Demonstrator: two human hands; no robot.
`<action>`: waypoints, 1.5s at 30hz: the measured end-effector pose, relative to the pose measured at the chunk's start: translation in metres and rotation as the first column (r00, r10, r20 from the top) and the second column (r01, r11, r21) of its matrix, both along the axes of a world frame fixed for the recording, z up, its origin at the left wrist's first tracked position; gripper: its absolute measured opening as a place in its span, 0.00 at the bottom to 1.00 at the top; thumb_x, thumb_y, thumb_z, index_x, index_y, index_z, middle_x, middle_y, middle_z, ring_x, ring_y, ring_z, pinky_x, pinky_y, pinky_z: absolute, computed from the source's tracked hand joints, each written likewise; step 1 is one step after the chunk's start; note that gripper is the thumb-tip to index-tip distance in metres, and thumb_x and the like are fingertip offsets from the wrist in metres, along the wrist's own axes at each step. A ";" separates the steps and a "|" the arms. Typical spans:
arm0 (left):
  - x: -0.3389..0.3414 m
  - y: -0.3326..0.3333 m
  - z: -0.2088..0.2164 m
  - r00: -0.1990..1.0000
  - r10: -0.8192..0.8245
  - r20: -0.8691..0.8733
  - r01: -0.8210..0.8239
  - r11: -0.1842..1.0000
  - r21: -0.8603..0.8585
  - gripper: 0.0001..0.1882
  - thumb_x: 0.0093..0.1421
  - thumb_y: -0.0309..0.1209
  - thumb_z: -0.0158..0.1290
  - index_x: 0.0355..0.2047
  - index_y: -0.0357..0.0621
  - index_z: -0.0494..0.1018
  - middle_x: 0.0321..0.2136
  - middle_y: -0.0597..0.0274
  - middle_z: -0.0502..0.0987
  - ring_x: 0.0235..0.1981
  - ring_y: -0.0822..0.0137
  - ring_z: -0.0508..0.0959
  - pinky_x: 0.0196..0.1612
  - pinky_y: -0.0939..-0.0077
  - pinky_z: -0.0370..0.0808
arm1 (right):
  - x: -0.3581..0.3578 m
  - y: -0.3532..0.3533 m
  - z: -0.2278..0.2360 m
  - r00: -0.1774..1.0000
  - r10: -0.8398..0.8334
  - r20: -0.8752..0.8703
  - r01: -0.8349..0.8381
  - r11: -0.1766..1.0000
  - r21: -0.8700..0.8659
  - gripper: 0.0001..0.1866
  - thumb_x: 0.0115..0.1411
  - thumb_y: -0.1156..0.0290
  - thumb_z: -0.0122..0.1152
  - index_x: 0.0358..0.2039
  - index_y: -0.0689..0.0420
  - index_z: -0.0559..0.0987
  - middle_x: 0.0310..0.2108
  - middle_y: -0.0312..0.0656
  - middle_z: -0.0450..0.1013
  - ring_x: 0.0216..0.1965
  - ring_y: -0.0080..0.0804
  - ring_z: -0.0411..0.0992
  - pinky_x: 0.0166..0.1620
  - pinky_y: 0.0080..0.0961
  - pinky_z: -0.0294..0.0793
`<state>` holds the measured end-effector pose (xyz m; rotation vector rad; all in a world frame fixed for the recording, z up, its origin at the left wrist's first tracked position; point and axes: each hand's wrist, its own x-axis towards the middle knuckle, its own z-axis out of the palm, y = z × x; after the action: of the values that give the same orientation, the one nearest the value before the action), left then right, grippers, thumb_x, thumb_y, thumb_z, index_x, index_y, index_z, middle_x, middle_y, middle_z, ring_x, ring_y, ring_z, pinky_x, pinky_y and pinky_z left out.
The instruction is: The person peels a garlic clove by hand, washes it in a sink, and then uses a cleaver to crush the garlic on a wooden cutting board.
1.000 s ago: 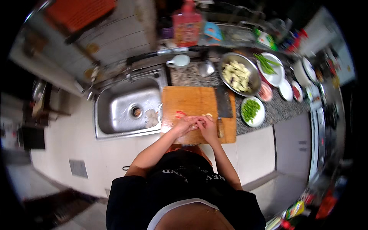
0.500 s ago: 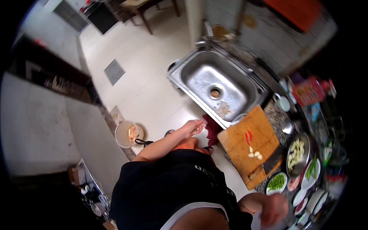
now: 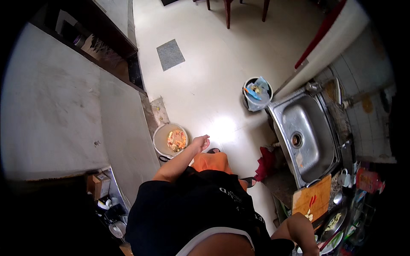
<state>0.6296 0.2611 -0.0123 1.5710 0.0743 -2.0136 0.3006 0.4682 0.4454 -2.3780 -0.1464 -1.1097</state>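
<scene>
My left hand [image 3: 200, 143] is closed in front of my body, its fingers curled together; what lies inside is too small to make out. Just left of it, on the floor, stands a pale bucket [image 3: 159, 141] with orange and whitish scraps in wet contents. My right hand [image 3: 304, 232] is bent down at the lower right, over the counter's near end, its fingers hidden. Beyond it lies a wooden cutting board [image 3: 300, 199] with red chillies [image 3: 312, 200] and peeled garlic cloves [image 3: 308, 215]. A metal bowl of pale cut pieces [image 3: 333, 222] sits beside the board.
A steel sink [image 3: 314, 147] stands at the right, and a lined bin [image 3: 258, 104] on the floor beyond it. A dark red cloth [image 3: 265, 164] hangs below the sink. A wall panel [image 3: 121, 123] runs along the left. Table legs [image 3: 227, 15] stand far off.
My view has swung left, so the sink and board now sit farther right and the lined bin shows. My left hand is now beside the bucket, still closed.
</scene>
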 end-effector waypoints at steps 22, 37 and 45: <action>-0.183 -0.218 -0.045 0.910 -0.413 -0.044 0.406 0.907 -0.108 0.04 0.55 0.27 0.50 0.30 0.40 0.69 0.17 0.65 0.68 0.17 0.72 0.70 0.24 0.78 0.76 | -0.046 -0.087 -0.050 0.726 -0.620 -0.297 0.667 0.530 0.524 0.11 0.49 0.73 0.62 0.34 0.60 0.77 0.27 0.40 0.74 0.25 0.32 0.72 0.28 0.24 0.69; -0.329 -0.421 -0.111 0.575 -0.779 0.251 0.818 0.553 -0.158 0.10 0.56 0.32 0.48 0.19 0.46 0.64 0.10 0.67 0.59 0.07 0.70 0.56 0.11 0.75 0.54 | -0.004 -0.164 -0.088 0.113 -0.914 -0.390 0.548 -0.270 0.792 0.29 0.47 0.78 0.62 0.50 0.64 0.65 0.24 0.45 0.72 0.26 0.34 0.72 0.33 0.26 0.70; -0.359 -0.456 -0.118 0.280 -0.792 0.542 0.959 0.263 -0.110 0.20 0.51 0.22 0.39 0.46 0.46 0.64 0.28 0.56 0.70 0.26 0.67 0.70 0.20 0.74 0.66 | 0.020 -0.216 -0.092 0.024 -0.944 -0.330 0.416 -0.290 0.862 0.24 0.49 0.81 0.58 0.49 0.68 0.66 0.28 0.46 0.73 0.28 0.33 0.72 0.33 0.25 0.70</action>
<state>0.2711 -0.1950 -0.1299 1.8273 -1.7504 -2.1030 0.3205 0.2524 0.3534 -0.7074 1.7742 -1.7297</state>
